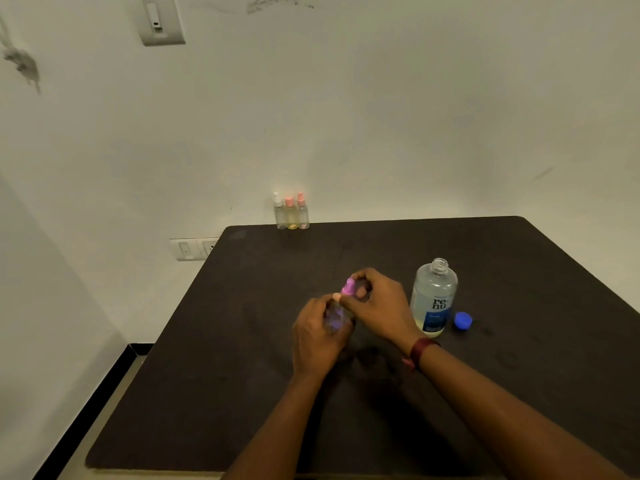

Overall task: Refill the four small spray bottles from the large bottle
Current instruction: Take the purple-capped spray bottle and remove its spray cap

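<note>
Your left hand (pixel 317 336) grips one small bottle (pixel 336 318), right hand (pixel 379 299) pinches its pink top (pixel 348 286); three others (pixel 292 213) stand capped, fill unclear.

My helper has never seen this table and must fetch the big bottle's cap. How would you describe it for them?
On the dark table, look toward the right side for the large clear bottle, standing open. The cap lies on the tabletop just right of its base: small, round and the only bright blue thing there.
</note>
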